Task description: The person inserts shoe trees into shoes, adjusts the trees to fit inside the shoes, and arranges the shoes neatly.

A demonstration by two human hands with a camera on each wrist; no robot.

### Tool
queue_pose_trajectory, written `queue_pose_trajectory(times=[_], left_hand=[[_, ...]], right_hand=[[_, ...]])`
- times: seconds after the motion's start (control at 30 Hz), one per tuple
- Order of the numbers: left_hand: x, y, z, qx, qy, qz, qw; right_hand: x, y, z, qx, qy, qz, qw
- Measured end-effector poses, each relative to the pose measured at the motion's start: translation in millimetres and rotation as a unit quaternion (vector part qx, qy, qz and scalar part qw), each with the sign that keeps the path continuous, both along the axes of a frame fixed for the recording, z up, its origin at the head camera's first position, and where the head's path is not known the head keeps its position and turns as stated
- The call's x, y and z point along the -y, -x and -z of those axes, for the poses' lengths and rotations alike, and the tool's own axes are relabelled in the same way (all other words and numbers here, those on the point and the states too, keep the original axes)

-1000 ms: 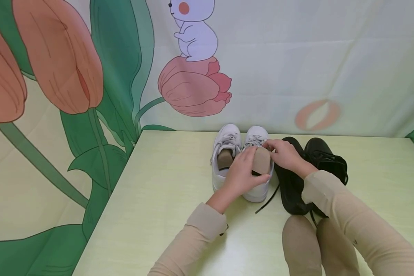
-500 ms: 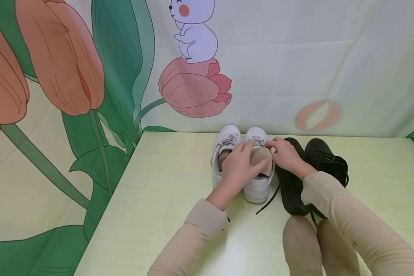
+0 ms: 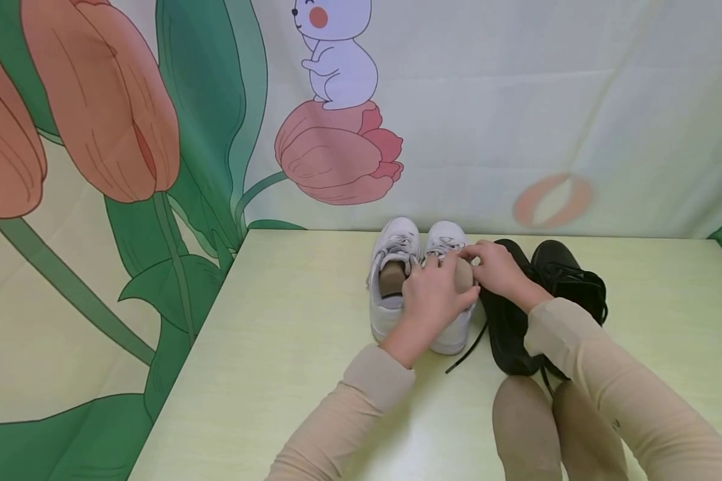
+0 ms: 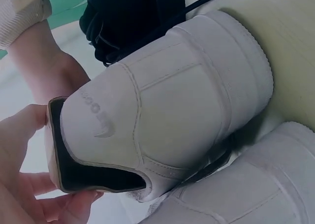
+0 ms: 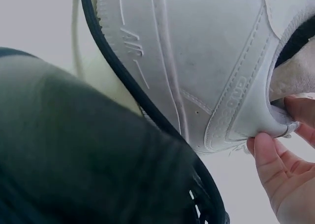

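A pair of white lace-up sneakers stands at the table's back edge in the head view, toes away. My left hand (image 3: 430,294) is over the opening of the right sneaker (image 3: 451,337). Its thumb and fingers grip the edges of a tan insole (image 3: 464,275), which sticks up out of that opening; in the left wrist view its dark underside faces the camera. At the opening's right side, my right hand (image 3: 496,267) pinches the sneaker's collar, thumb and finger either side of it in the right wrist view. Tan material (image 3: 392,277) shows inside the left sneaker (image 3: 391,321).
Black lace-up shoes (image 3: 508,341) stand close on the right, under my right forearm. One black lace (image 3: 466,351) trails over the table (image 3: 295,321). Two tan rounded shapes (image 3: 526,427) lie at the bottom right. A printed cloth (image 3: 469,133) hangs behind.
My left hand has shifted on the insole, first slightly left, then right, and now covers more of it. Less of the insole shows. The right hand has barely moved.
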State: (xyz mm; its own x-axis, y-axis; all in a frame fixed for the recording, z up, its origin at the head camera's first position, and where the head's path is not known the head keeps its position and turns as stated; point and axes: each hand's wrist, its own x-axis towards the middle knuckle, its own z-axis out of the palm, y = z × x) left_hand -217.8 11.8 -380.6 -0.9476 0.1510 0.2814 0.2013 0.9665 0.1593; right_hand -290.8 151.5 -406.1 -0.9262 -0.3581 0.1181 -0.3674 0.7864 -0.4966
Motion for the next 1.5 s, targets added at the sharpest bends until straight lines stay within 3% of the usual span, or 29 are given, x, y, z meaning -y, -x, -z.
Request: queue_pose_trajectory(times=[0.37,0.8,1.0,1.2,1.37,1.5], left_hand=[[-3.1,6.6,6.3,-0.030,0.001,-0.016,0.9994],[-3.0,11.5,12.9,0.015,-0.022,-0.036,0.9990],[1.7,11.9,14.9,0.015,-0.031,-0.032,0.9989],[15.9,12.7,13.4,0.053,-0.060,0.011,0.9967],[33.3,17.2,8.0,0.116,-0.105,0.085,0.9841],[40.7,20.7,8.5,0.133,-0.124,0.118,0.9763]], right_hand=[[-1,0.9,2.6,-0.008,0.012,-0.003,0.9999],[0,2.5,3.5,-0.025,0.012,-0.002,0.9996],[0,1.7,3.4,-0.019,0.012,-0.002,0.9997],[1,0.4,3.1,-0.007,0.013,0.001,0.9999],[1,0.4,2.3,-0.003,0.006,0.002,1.0000],[0,0.6,2.3,-0.001,0.006,0.000,1.0000]])
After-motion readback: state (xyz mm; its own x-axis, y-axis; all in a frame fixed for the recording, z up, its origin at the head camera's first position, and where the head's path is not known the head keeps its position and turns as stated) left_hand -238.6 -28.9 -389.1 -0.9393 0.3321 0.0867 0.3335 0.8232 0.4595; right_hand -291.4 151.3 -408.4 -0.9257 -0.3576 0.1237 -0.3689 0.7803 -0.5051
